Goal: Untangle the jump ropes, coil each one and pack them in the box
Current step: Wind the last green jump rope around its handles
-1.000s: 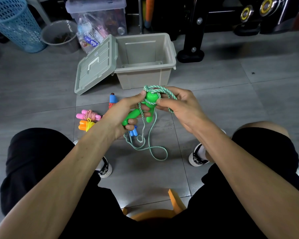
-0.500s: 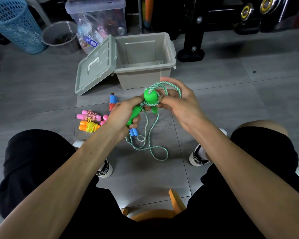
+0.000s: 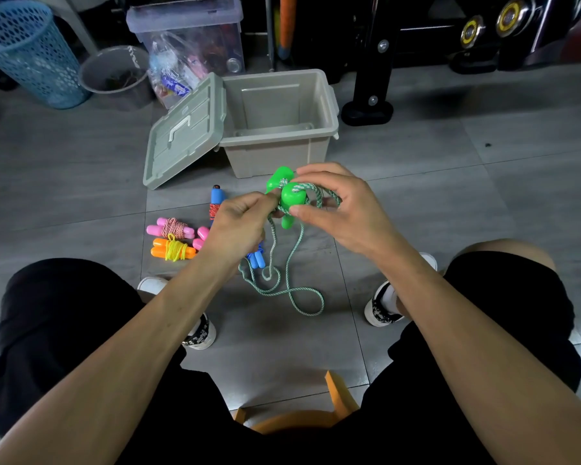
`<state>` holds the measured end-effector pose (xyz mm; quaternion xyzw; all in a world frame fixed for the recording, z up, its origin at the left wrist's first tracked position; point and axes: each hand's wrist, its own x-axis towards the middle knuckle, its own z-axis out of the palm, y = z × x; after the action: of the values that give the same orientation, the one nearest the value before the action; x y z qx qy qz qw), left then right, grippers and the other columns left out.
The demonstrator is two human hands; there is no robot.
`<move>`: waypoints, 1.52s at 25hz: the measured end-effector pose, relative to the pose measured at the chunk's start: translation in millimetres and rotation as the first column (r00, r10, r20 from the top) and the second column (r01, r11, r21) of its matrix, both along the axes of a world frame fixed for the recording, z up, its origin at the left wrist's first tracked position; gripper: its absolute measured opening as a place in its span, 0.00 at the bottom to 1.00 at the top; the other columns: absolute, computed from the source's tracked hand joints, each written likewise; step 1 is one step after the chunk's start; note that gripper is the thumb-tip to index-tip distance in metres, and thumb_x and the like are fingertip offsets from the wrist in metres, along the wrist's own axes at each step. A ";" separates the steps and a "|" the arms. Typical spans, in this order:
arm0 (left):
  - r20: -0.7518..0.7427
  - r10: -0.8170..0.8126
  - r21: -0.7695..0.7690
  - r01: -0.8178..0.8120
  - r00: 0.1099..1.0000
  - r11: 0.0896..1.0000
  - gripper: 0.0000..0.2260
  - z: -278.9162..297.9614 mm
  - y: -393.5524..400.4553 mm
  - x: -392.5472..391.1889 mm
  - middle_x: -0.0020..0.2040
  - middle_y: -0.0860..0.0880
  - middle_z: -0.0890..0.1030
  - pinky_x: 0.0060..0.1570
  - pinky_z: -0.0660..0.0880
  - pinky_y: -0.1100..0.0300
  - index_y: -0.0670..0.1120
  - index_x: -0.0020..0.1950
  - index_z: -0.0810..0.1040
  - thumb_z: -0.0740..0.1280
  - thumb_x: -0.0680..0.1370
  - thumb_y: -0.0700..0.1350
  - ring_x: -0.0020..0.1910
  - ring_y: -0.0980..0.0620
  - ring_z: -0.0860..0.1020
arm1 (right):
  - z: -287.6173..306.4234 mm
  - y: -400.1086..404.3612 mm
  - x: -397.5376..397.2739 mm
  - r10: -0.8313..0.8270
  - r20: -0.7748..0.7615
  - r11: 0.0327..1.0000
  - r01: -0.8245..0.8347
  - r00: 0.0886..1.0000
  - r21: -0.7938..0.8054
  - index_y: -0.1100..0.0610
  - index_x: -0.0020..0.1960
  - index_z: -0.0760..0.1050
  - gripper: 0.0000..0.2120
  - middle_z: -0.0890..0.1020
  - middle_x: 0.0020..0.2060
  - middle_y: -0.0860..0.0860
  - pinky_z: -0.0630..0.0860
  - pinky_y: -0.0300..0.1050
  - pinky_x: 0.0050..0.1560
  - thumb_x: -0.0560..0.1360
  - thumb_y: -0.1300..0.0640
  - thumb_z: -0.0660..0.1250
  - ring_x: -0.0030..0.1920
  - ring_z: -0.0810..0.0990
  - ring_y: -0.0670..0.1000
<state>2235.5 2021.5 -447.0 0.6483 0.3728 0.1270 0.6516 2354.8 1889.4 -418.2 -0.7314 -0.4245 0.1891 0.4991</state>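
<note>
Blue jump rope (image 3: pixel 256 258) and one pink handle (image 3: pixel 200 238) partly hidden behind the left hand (image 3: pixel 239 223)

Two hands are seen, the left hand (image 3: pixel 237 221) and the right hand (image 3: pixel 344 209). Jump ropes are counted by colour: one green jump rope (image 3: pixel 292 196), one pink-handled coil (image 3: pixel 171 228), one orange coil (image 3: pixel 172 251); blue handles (image 3: pixel 256 258) and further pink ends are partly hidden, so their number cannot be told. One beige box (image 3: pixel 275 156), one lid (image 3: pixel 183 132), one blue basket (image 3: pixel 31 52), one clear bin (image 3: pixel 188 18) and two shoes (image 3: pixel 379 308) are counted.
</note>
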 end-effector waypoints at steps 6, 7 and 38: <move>-0.180 0.013 0.056 -0.003 0.984 0.998 0.17 -15.9 9.3 -1.7 0.19 0.58 0.68 0.26 0.62 0.64 0.48 0.31 0.78 0.67 0.78 0.53 0.20 0.58 0.64 | -0.6 1.7 4.6 -0.038 -0.313 0.952 0.130 0.949 0.276 0.52 0.54 0.80 0.11 0.84 0.46 0.51 0.77 0.46 0.56 0.73 0.60 0.72 0.50 0.82 0.49; -0.203 0.026 0.055 -0.015 0.979 0.998 0.16 -18.0 12.7 -2.9 0.19 0.58 0.70 0.27 0.65 0.64 0.48 0.32 0.78 0.67 0.78 0.54 0.21 0.58 0.66 | 1.4 1.3 8.0 -0.061 -0.358 0.932 0.182 0.932 0.313 0.48 0.51 0.81 0.09 0.84 0.42 0.52 0.77 0.47 0.54 0.73 0.57 0.71 0.47 0.81 0.49; -0.263 -0.286 0.817 0.371 0.921 0.443 0.18 10.3 16.4 -18.0 0.42 0.49 0.77 0.39 0.74 0.53 0.47 0.48 0.83 0.59 0.79 0.58 0.40 0.49 0.76 | -20.0 8.7 -1.9 0.039 -0.332 0.996 -0.061 0.943 -0.058 0.52 0.47 0.80 0.09 0.82 0.35 0.59 0.77 0.38 0.42 0.73 0.65 0.72 0.35 0.80 0.46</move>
<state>2217.5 2037.9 -436.7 0.9476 0.1564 0.1368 0.2428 2352.8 1898.1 -438.1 -0.6949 -0.3466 0.3358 0.5332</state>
